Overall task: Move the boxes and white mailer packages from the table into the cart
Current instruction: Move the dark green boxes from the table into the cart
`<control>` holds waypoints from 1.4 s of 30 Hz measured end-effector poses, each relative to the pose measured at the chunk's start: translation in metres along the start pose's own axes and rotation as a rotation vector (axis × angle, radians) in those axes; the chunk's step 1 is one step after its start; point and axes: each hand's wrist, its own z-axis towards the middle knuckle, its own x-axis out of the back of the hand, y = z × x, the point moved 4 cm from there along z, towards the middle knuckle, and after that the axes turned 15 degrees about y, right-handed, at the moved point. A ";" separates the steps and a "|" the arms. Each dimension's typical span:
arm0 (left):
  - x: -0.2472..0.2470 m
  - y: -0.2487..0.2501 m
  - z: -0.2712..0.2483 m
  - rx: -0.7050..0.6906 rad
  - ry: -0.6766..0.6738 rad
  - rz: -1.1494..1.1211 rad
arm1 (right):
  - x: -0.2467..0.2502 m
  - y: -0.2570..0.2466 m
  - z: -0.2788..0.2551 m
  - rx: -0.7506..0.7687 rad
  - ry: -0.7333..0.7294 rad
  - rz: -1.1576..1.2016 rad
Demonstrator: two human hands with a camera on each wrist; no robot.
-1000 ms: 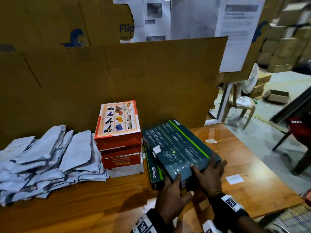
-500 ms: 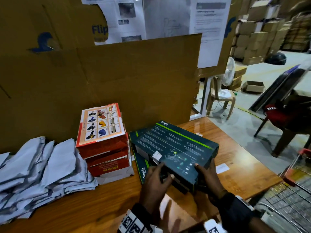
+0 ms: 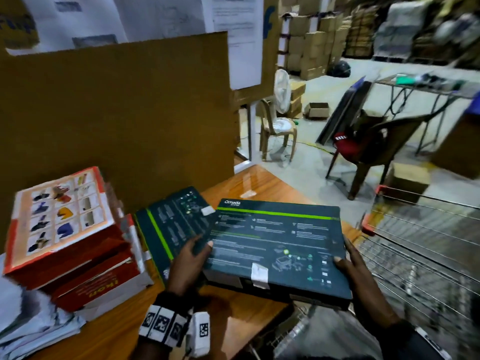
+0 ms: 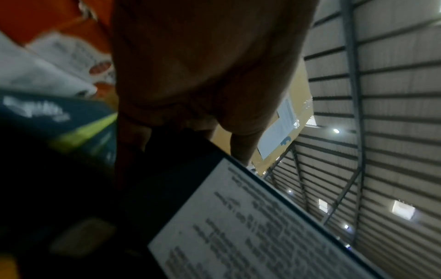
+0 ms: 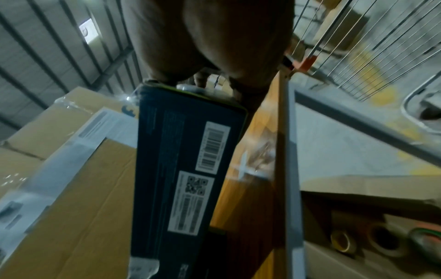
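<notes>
Both hands hold one dark box (image 3: 280, 245) flat, printed face up, above the table's (image 3: 259, 188) near right corner; its long axis runs left to right, the right end reaching toward the cart (image 3: 426, 245). The left hand (image 3: 187, 266) grips the left short edge with its thumb on top; the right hand (image 3: 355, 266) grips the right. A second dark box (image 3: 171, 219) lies on the table behind. Left of it stand two red boxes (image 3: 78, 245), stacked, beside a heap of white mailers (image 3: 31, 323), too blurred to count. The cart's wire basket is open on the right.
</notes>
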 end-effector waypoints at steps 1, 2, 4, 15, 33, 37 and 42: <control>-0.007 -0.002 0.000 -0.009 -0.018 -0.010 | 0.011 -0.005 -0.004 0.005 -0.002 0.015; -0.006 -0.007 0.001 0.003 0.004 -0.002 | 0.013 -0.004 -0.008 -0.017 -0.010 0.019; -0.075 0.016 -0.012 -0.062 -0.164 -0.017 | 0.083 -0.019 -0.014 -0.035 0.106 0.040; -0.178 0.060 -0.113 0.040 -0.338 -0.245 | 0.208 -0.036 -0.012 -0.036 0.241 -0.026; -0.418 0.201 -0.225 -0.342 -0.528 0.025 | 0.442 -0.075 0.070 0.217 0.439 -0.570; -0.455 0.222 -0.219 -0.330 -0.615 0.086 | 0.468 -0.068 0.094 0.187 0.467 -0.570; -0.525 0.240 -0.195 -0.252 -0.728 0.059 | 0.497 -0.062 0.138 0.078 0.475 -0.588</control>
